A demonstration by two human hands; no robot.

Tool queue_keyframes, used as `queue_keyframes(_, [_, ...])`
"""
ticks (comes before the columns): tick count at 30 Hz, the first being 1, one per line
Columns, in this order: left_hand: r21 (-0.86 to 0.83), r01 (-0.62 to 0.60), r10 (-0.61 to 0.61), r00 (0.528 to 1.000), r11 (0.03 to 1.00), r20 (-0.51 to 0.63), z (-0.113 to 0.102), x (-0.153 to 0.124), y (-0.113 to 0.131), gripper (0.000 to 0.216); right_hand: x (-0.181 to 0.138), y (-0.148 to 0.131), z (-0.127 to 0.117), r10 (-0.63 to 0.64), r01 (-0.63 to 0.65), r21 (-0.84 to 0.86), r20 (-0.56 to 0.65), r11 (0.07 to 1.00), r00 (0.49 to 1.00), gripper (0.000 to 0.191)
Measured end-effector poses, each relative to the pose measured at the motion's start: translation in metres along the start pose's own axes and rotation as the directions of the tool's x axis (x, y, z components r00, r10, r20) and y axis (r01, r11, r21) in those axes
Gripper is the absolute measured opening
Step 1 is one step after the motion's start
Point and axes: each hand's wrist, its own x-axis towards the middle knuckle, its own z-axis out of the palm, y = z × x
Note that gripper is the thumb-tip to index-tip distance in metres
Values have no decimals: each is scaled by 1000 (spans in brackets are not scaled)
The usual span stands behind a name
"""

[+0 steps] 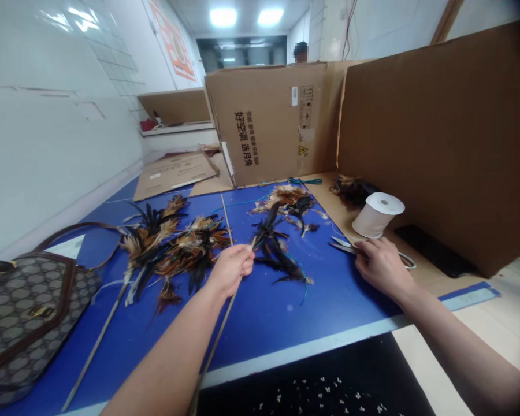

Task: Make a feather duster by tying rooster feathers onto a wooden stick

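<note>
Left grip (233, 267): pinching a thin stick (222, 329), held at a slant over the blue table (329, 306), its lower part running back toward the wearer; black feathers (268, 228) at its upper end, just beyond the fingers. Right grip (383, 267): fingers curled over the handles of metal scissors (343, 245), blades pointing left; whether it is closed on them cannot be told. Between the two grips: loose dark feathers (281, 263) with a teal thread. Beside the left grip, to its left: one brown-and-black feather bundle (193, 248); farther left, a second bundle (153, 228) with a pale rod (99, 335); well apart at far left, a patterned handbag (30, 323). Beyond both grips: a tan feather heap (288, 199), then a printed cardboard box (277, 124). Just beyond the right grip: one white spool (370, 222), upright. To its right: a flat black object (433, 248).
</note>
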Motion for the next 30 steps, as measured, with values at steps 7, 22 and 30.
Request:
queue_keyframes(7, [-114,-87,73,990,990,-120,-9,6,13,34,-5,7,-30,-148,125,143,170,982,974,21])
queue_keyframes(22, [-178,-163,159,987,970,-38,-5,9,9,38,116,-172,10,-164,-254,860,356,442,920,41])
queue_keyframes(30, [-121,-70,85,988,990,125,13,-4,-1,39,138,-194,42,39,-415,887,431,-201,901,52])
